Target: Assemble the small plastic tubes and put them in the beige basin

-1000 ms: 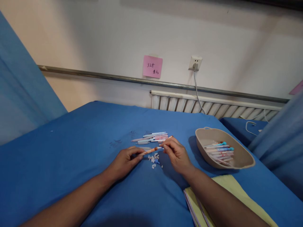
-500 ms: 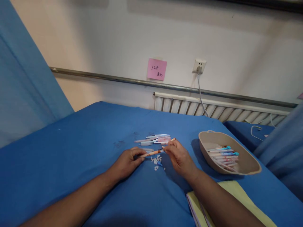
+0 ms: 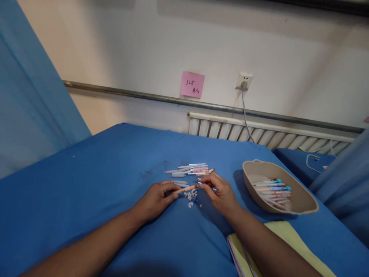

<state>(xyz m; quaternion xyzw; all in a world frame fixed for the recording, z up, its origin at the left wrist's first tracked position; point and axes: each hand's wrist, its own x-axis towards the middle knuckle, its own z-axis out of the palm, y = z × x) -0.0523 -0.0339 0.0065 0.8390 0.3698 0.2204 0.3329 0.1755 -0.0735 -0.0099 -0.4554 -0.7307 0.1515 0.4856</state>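
An orange pen (image 3: 187, 189) lies nearly level between my hands, just above the blue cloth. My left hand (image 3: 160, 196) is closed around its left end, thumb and fingers pressed on the barrel. My right hand (image 3: 218, 192) pinches at the pen's right end, with its fingertips partly hiding that tip. A thin dark-and-white stick (image 3: 215, 189) shows behind the right fingers; whether it is held or lying there, I cannot tell. Below the pen is a scatter of small white pieces (image 3: 189, 196) with a blue bit among them. Several pale and pink pens (image 3: 190, 169) lie in a pile just beyond.
A beige basket (image 3: 305, 200) with several pens inside stands at the right. Folded yellow cloth or paper (image 3: 288, 238) lies under my right forearm. The blue-covered surface (image 3: 86, 192) reaches back to a radiator (image 3: 225, 129). Blue curtains (image 3: 34, 84) hang at both sides.
My right fingers have shifted slightly down and now meet the orange pen's right end. The thin stick behind them has come into view. My left hand keeps its hold.
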